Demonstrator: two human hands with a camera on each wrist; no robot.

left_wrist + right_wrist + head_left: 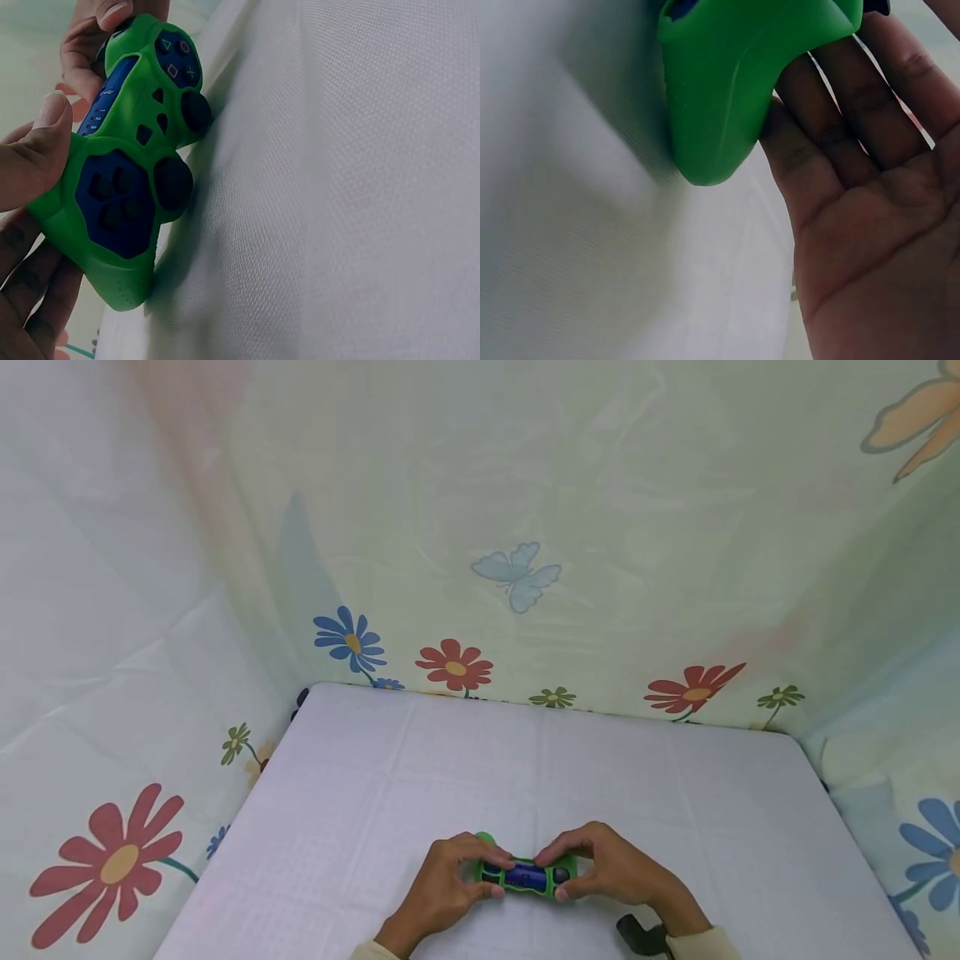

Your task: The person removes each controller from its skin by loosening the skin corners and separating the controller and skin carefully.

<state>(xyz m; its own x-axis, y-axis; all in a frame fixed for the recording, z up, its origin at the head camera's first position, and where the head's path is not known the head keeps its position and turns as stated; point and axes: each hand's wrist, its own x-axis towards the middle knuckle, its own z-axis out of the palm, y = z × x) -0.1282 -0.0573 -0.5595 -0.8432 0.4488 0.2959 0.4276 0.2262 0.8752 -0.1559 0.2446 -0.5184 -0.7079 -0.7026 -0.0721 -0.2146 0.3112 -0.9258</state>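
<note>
A blue game controller [527,877] in a green rubbery cover stands on its edge at the white table, its shoulder-button side turned up. At its left end my left hand [444,878] pinches it between thumb and fingers. My right hand [626,872] grips the other end the same way. In the left wrist view the controller's face [161,105] shows, with symbol buttons, a direction pad and two dark thumbsticks toward the cloth. One green handle [716,97] fills the top of the right wrist view, with the right hand's fingers [802,150] behind it.
A white cloth covers the table [480,760]. Curtains [637,527] printed with flowers and butterflies hang behind it and at both sides. A dark device [640,935] sits at my right wrist, close over the table.
</note>
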